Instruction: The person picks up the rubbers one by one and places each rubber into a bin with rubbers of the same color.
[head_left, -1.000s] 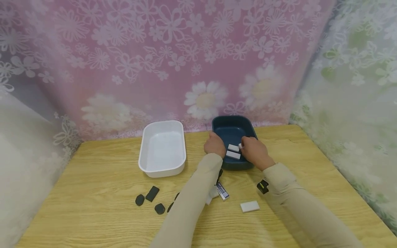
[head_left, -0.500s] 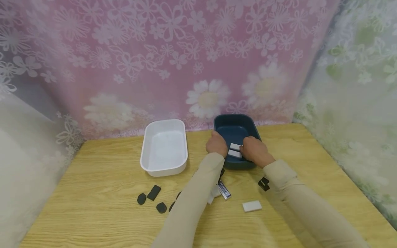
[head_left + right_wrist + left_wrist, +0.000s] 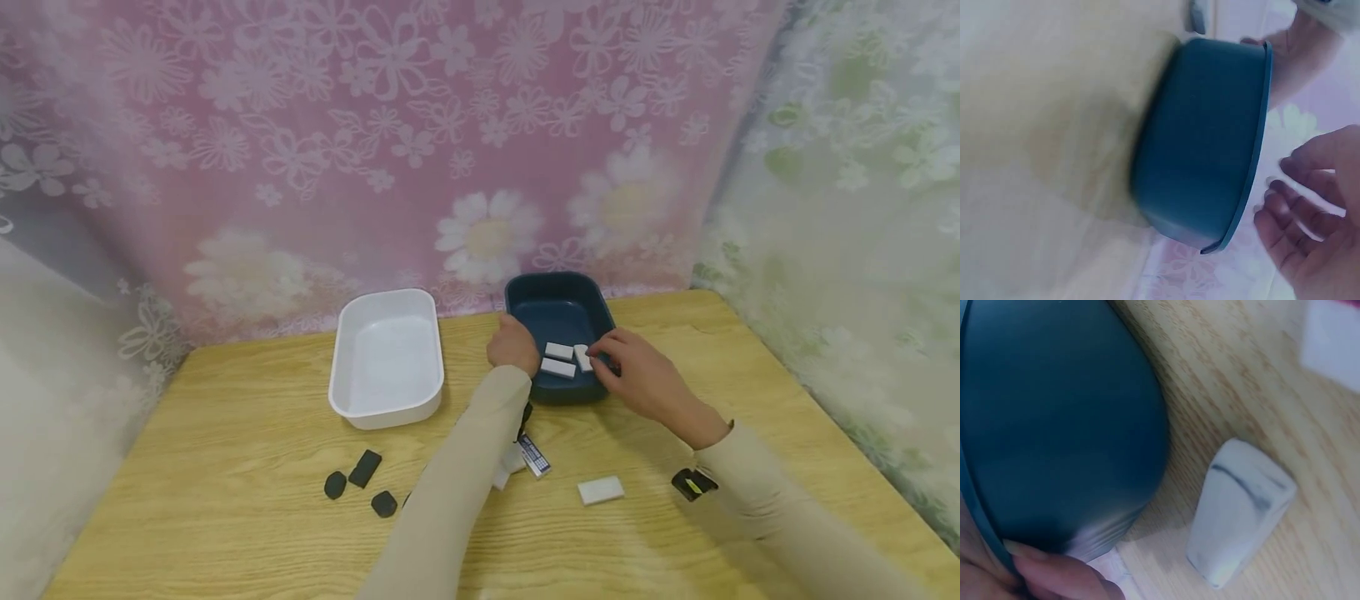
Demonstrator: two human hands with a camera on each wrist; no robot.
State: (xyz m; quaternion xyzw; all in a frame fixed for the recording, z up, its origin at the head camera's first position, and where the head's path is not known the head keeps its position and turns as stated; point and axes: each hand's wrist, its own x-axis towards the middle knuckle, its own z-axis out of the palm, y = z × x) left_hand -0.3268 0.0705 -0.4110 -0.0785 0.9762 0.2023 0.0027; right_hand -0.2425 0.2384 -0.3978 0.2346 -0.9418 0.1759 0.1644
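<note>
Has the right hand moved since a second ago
Yes. The right hand has drawn back from over the dark blue tub toward the tub's right rim, leaving a third white eraser inside. Its fingers are now loose, holding nothing.

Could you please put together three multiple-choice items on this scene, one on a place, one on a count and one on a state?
1. Where do the white erasers nearest the hands lie?
A. in the white tub
B. in the dark blue tub
C. on the curtain

2. How many white erasers show inside the dark blue tub?
A. one
B. three
C. six

3. How is the right hand?
A. open, fingers relaxed at the tub's rim
B. clenched in a fist
C. flat on the white tub

Key: 1 B, they rest on the blue tub's floor; 2 B, the head view shows three; 3 A, the right wrist view shows loosely spread fingers holding nothing.
</note>
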